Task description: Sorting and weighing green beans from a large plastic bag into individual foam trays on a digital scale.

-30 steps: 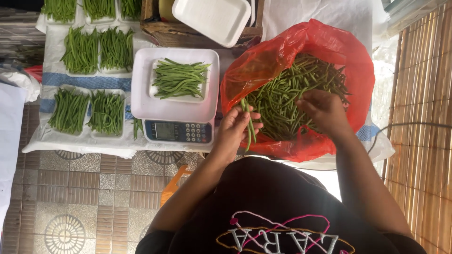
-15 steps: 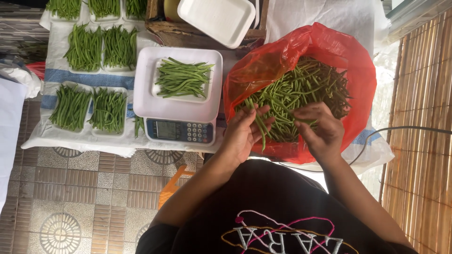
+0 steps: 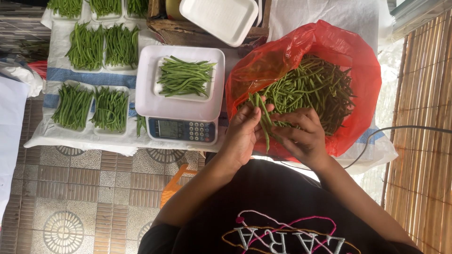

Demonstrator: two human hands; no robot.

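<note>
Two hands [image 3: 275, 131] — one bean bunch [image 3: 262, 117]

Illumination: even, soft daylight; bright overall. Shadows are faint and diffuse. The white tray [image 3: 221, 19] and white cloth [image 3: 329, 14] approach overexposure, without hard glare. The red bag [image 3: 339, 51] glows translucent. Focus is sharp throughout; no motion blur; edge distortion is slight.

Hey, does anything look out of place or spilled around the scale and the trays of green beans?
One small thing: a few loose green beans lie on the white cloth between the filled trays and the scale, outside any tray. Otherwise the trays sit in neat rows, and both hands, left hand and right hand, gather beans at the red bag.
</note>
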